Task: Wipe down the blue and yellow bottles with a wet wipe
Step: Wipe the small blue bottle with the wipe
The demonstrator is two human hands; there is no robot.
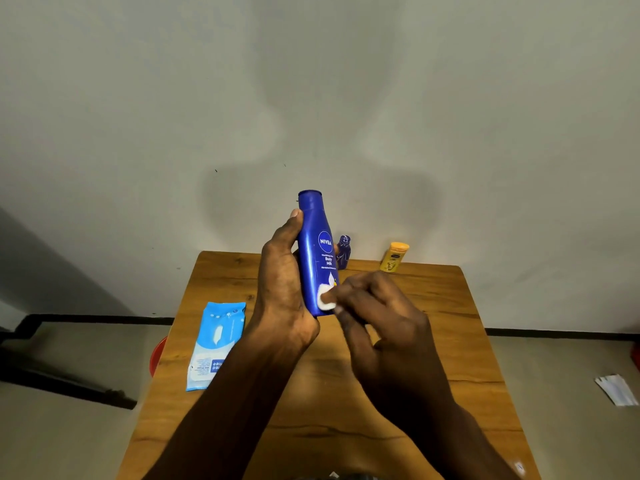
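My left hand [282,289] holds a tall blue lotion bottle [317,244] upright above the wooden table [450,341], thumb high on its side. My right hand [377,323] pinches a small folded white wet wipe [326,299] and presses it against the bottle's lower front. A small yellow bottle [394,257] stands at the table's far right edge. A smaller dark blue bottle [343,252] stands at the far edge beside the held bottle.
A light blue wet wipe pack [216,344] lies flat on the table's left side. A red object [158,355] shows on the floor past the left edge. White paper [616,389] lies on the floor at right. A wall stands right behind the table.
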